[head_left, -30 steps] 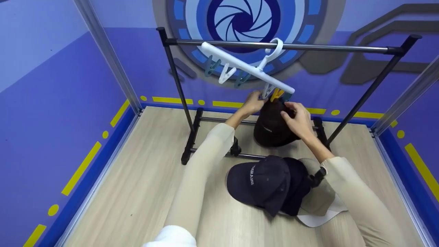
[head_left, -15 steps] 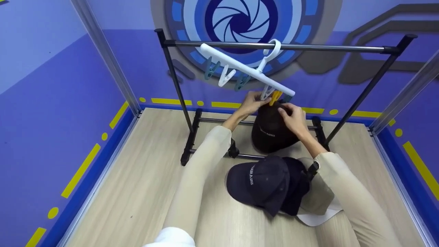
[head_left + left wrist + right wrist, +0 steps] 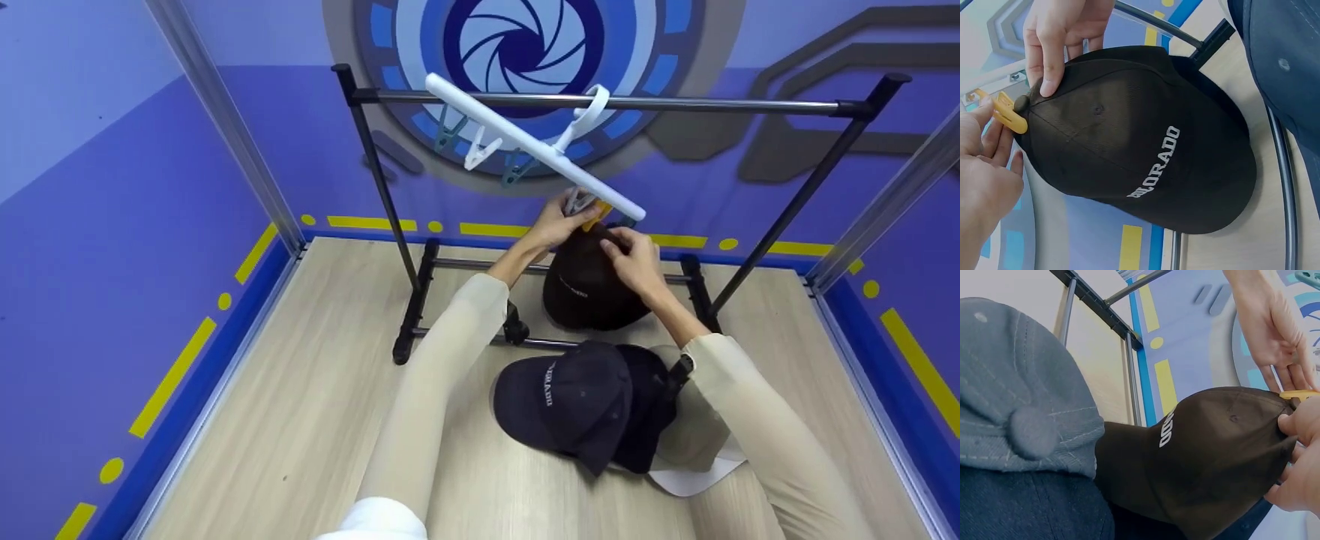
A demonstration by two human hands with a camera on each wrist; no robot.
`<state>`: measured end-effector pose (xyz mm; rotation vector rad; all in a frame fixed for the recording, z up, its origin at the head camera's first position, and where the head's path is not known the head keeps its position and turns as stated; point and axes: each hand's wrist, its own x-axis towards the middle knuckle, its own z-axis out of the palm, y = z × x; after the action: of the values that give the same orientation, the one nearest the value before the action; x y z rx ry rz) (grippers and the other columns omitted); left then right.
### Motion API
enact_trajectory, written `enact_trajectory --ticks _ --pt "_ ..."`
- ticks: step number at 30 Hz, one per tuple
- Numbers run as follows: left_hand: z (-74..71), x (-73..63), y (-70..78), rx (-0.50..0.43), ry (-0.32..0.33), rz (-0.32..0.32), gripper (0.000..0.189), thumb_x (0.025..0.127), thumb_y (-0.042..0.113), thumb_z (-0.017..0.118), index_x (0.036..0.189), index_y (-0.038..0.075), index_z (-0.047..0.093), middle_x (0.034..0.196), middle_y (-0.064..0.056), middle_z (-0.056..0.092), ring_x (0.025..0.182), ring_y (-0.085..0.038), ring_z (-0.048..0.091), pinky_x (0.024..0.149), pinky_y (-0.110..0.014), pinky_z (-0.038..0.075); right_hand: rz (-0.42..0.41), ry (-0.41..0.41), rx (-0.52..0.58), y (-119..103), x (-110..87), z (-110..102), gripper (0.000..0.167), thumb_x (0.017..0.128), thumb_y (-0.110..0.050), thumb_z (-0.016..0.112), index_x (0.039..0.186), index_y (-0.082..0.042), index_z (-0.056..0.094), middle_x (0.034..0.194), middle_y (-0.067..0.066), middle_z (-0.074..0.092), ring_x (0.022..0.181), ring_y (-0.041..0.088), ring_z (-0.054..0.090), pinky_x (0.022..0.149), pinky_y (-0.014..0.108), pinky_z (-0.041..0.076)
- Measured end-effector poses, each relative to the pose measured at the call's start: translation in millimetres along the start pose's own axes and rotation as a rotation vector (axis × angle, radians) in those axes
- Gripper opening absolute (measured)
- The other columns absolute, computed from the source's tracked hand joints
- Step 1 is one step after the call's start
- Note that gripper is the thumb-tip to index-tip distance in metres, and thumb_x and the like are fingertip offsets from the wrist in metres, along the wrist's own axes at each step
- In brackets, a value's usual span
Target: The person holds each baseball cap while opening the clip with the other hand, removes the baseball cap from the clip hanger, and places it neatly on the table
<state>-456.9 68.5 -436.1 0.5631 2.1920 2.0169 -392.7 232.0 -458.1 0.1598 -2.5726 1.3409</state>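
Note:
A dark brown cap (image 3: pixel 581 289) with white lettering hangs crown up under the right end of a white clip hanger (image 3: pixel 525 141). My left hand (image 3: pixel 555 225) pinches the yellow clip (image 3: pixel 1010 117) between thumb and fingers. The clip's tip meets the cap's crown beside its top button; whether it bites the fabric is hard to tell. My right hand (image 3: pixel 636 262) pinches the crown, thumb on the near side and fingers mostly hidden behind. On the hanger's left half dangle a white clip (image 3: pixel 481 150) and dark green clips (image 3: pixel 517 169).
The hanger hooks over the top bar of a black-and-metal rack (image 3: pixel 720 105). Nearer on the wooden floor, below my right forearm, lies a row of overlapping caps, a navy cap (image 3: pixel 570 397) leftmost, then a khaki cap (image 3: pixel 694 439). Blue panels (image 3: pixel 90 247) enclose the sides and back.
The hanger has tipped further, left end up and right end down. My right hand has moved left and taken hold of the cap's crown. The cap has shifted slightly left.

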Motion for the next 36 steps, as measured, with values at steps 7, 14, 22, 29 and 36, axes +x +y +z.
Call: enact_trajectory --ticks 7,14,22,29,36 --pt "2.6 -1.4 2.3 -0.092 -0.025 -0.013 0.024 0.097 0.012 0.07 0.118 0.007 0.059 0.119 -0.002 0.063 0.125 -0.016 0.061 0.1 -0.022 0.048 0.025 0.01 0.022 -1.8 -1.9 1.9 0.026 0.102 -0.019 0.064 0.115 0.002 0.073 0.111 0.021 0.075 0.092 0.018 0.064 0.077 0.018 0.044" --pt "1.1 -2.9 -0.1 -0.166 0.006 -0.037 0.022 0.096 0.008 0.071 0.098 0.014 0.049 0.111 0.001 0.061 0.127 -0.02 0.06 0.097 -0.022 0.049 0.027 -0.007 -0.02 -3.5 -3.1 7.0 0.024 0.101 -0.017 0.066 0.112 0.003 0.074 0.109 0.022 0.076 0.094 0.02 0.066 0.08 0.021 0.045" --pt "0.3 -1.8 5.9 -0.259 0.008 -0.032 0.022 0.095 0.003 0.07 0.096 0.015 0.051 0.111 0.003 0.064 0.111 -0.007 0.062 0.094 -0.025 0.049 -0.039 -0.054 -0.064 -5.0 -4.5 6.8 0.023 0.099 -0.012 0.067 0.11 0.007 0.074 0.109 0.024 0.076 0.1 0.034 0.071 0.088 0.038 0.051" --pt "-4.5 -5.5 5.1 -0.178 0.005 -0.064 0.021 0.099 0.013 0.067 0.095 0.016 0.047 0.092 0.004 0.049 0.087 -0.009 0.052 0.078 -0.03 0.039 -0.028 -0.048 -0.079 -3.3 -8.2 7.8 0.023 0.1 -0.011 0.065 0.109 0.007 0.074 0.11 0.025 0.075 0.103 0.038 0.071 0.094 0.047 0.052" --pt "-14.2 -9.0 9.8 0.017 0.008 -0.064 0.03 0.103 0.019 0.061 0.131 0.01 0.055 0.138 -0.011 0.062 0.13 -0.021 0.058 0.107 -0.031 0.046 -0.026 -0.029 -0.071 -3.6 -10.4 5.4 0.022 0.099 -0.01 0.066 0.108 0.008 0.074 0.11 0.026 0.075 0.105 0.038 0.071 0.096 0.047 0.051"
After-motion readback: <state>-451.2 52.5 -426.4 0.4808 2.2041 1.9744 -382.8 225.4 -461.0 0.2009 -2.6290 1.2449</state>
